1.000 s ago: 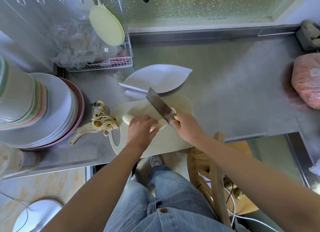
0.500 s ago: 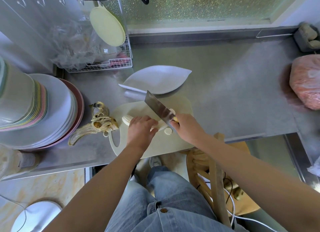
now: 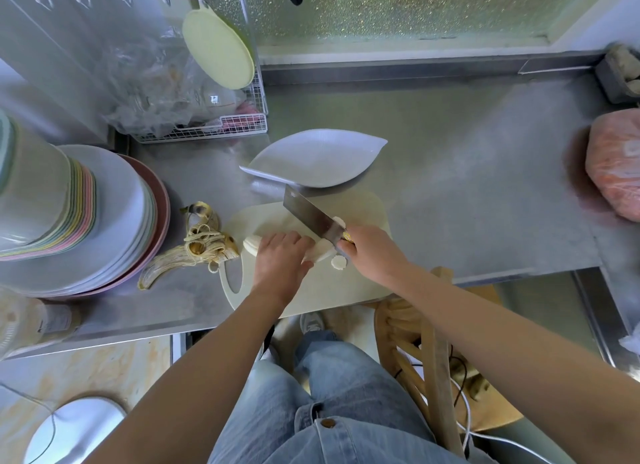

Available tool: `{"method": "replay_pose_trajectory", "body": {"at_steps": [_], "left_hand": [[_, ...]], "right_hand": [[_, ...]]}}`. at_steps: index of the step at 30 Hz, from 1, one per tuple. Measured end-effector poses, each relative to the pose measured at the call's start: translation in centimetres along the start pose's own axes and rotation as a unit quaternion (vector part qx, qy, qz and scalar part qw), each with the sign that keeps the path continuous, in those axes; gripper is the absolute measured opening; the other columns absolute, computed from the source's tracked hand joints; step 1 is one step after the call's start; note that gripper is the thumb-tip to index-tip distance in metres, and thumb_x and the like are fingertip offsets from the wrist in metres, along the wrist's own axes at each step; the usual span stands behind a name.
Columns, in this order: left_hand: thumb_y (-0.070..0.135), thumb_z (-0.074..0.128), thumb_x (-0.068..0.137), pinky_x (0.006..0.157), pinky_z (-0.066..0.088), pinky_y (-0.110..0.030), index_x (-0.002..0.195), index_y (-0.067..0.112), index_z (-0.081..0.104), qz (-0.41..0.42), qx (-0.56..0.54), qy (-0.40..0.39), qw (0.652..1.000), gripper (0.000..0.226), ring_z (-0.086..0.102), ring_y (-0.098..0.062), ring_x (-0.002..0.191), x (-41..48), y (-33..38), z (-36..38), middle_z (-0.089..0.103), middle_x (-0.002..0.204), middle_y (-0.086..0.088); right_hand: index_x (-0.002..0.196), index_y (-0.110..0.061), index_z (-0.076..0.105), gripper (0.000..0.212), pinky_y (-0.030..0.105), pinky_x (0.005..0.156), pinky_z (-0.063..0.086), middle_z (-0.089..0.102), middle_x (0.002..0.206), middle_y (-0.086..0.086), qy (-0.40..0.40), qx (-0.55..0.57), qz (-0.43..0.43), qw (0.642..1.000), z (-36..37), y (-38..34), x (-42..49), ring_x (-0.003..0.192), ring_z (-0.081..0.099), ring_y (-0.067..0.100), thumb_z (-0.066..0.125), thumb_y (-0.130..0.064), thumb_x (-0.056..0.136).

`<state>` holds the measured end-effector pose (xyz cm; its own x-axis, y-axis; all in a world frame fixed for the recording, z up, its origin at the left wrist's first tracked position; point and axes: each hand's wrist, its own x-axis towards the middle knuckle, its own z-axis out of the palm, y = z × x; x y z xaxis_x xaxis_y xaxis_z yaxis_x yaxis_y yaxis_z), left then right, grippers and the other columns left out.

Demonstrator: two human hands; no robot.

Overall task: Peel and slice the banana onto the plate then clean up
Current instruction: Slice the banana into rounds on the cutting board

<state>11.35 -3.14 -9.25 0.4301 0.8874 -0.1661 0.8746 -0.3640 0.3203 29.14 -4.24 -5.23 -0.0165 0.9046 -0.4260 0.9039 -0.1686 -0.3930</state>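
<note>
Banana point(image 3: 251, 244): peeled, pale, lying crosswise on cutting board point(image 3: 311, 290), cut end to right.
Slice point(image 3: 338, 262): round, flat on board, just beside cut end.
Cleaver point(image 3: 310, 219): blade tilted, above cut end.
Peel point(image 3: 194, 252): splayed, browning, just beside board's left edge.
Plate point(image 3: 311, 158): white, leaf-shaped, behind board.
</note>
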Motion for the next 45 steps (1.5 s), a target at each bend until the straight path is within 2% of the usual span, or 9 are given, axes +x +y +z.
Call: {"method": "replay_pose_trajectory", "body": {"at_steps": [7, 12, 18, 21, 23, 30, 35, 40, 45], "left_hand": [[0.028, 0.067, 0.082, 0.091, 0.038, -0.034, 0.11, 0.023, 0.062, -0.015, 0.003, 0.009, 1.0, 0.029, 0.058, -0.024, 0.097, 0.3, -0.4, -0.1, 0.062, 0.101, 0.001], [0.027, 0.067, 0.083, 0.089, 0.039, -0.034, 0.115, 0.021, 0.06, -0.016, 0.0, -0.001, 1.0, 0.033, 0.055, -0.025, 0.098, 0.3, -0.4, -0.1, 0.061, 0.104, 0.0], [0.031, 0.06, 0.088, 0.093, 0.037, -0.034, 0.118, 0.019, 0.054, -0.002, -0.002, -0.012, 1.0, 0.032, 0.054, -0.024, 0.103, 0.3, -0.9, -0.3, 0.06, 0.11, -0.002], [0.03, 0.056, 0.091, 0.086, 0.042, -0.041, 0.114, 0.01, 0.053, -0.03, -0.013, 0.02, 0.999, 0.031, 0.055, -0.03, 0.098, 0.1, -1.1, -0.6, 0.059, 0.105, -0.01], [0.028, 0.052, 0.091, 0.08, 0.046, -0.044, 0.11, 0.004, 0.053, -0.05, -0.017, 0.062, 0.997, 0.03, 0.057, -0.033, 0.091, 0.0, -1.1, -0.7, 0.059, 0.1, -0.014], [0.024, 0.047, 0.09, 0.073, 0.051, -0.042, 0.107, 0.001, 0.048, -0.085, -0.063, 0.157, 0.982, 0.029, 0.058, -0.033, 0.084, -0.9, -1.2, -0.9, 0.057, 0.094, -0.016], [0.026, 0.045, 0.091, 0.076, 0.049, -0.042, 0.109, 0.0, 0.05, -0.078, -0.056, 0.133, 0.986, 0.032, 0.057, -0.033, 0.087, -0.9, -1.2, -0.7, 0.057, 0.096, -0.016], [0.027, 0.049, 0.095, 0.085, 0.042, -0.041, 0.115, 0.004, 0.049, -0.068, -0.04, 0.071, 0.994, 0.03, 0.053, -0.03, 0.097, -0.7, -0.9, -0.6, 0.055, 0.107, -0.013], [0.031, 0.052, 0.093, 0.088, 0.041, -0.038, 0.12, 0.013, 0.05, 0.014, -0.006, -0.005, 1.0, 0.032, 0.051, -0.028, 0.101, -0.2, -0.5, -0.2, 0.055, 0.113, -0.007]], "right_hand": [[0.078, -0.012, 0.041, 0.025, 0.031, 0.055, 0.026, 0.046, 0.072, 0.006, -0.005, -0.004, -0.016, 1.0, 0.3, 0.1, 1.5, 0.068, 0.041, 0.026, 0.045, -0.027, 0.097], [0.095, -0.008, 0.054, 0.024, 0.031, 0.064, 0.033, 0.056, 0.088, 0.01, -0.015, -0.047, -0.033, 0.998, 1.5, 0.3, 2.0, 0.081, 0.056, 0.028, 0.042, -0.029, 0.099], [0.069, -0.015, 0.036, 0.03, 0.03, 0.058, 0.027, 0.042, 0.065, 0.001, 0.009, 0.047, -0.015, 0.999, 0.4, 0.5, 2.5, 0.066, 0.041, 0.024, 0.047, -0.023, 0.096], [0.06, -0.02, 0.026, 0.042, 0.031, 0.052, 0.019, 0.032, 0.056, -0.002, 0.031, 0.098, -0.004, 0.995, 0.1, 0.6, 1.8, 0.059, 0.034, 0.021, 0.048, -0.021, 0.095], [0.06, -0.02, 0.023, 0.044, 0.03, 0.056, 0.021, 0.029, 0.056, -0.004, 0.028, 0.107, -0.004, 0.994, 0.3, 0.5, 1.1, 0.058, 0.03, 0.019, 0.049, -0.02, 0.096], [0.061, -0.023, 0.023, 0.043, 0.031, 0.053, 0.019, 0.029, 0.055, -0.005, 0.008, 0.092, -0.01, 0.996, 3.7, -0.2, -1.7, 0.051, 0.029, 0.012, 0.047, -0.024, 0.097], [0.061, -0.022, 0.025, 0.042, 0.031, 0.061, 0.023, 0.038, 0.059, -0.001, 0.036, 0.083, 0.044, 0.995, 4.1, 0.4, -2.4, 0.066, 0.04, 0.024, 0.045, -0.023, 0.098], [0.086, -0.006, 0.054, 0.027, 0.032, 0.067, 0.027, 0.063, 0.092, 0.021, 0.077, 0.051, 0.107, 0.99, 2.4, 2.0, -1.8, 0.09, 0.056, 0.037, 0.041, -0.025, 0.1], [0.07, -0.014, 0.04, 0.03, 0.034, 0.061, 0.032, 0.047, 0.063, 0.005, 0.073, 0.104, 0.057, 0.99, 1.4, 1.9, -2.3, 0.069, 0.055, 0.034, 0.045, -0.024, 0.098]]}}
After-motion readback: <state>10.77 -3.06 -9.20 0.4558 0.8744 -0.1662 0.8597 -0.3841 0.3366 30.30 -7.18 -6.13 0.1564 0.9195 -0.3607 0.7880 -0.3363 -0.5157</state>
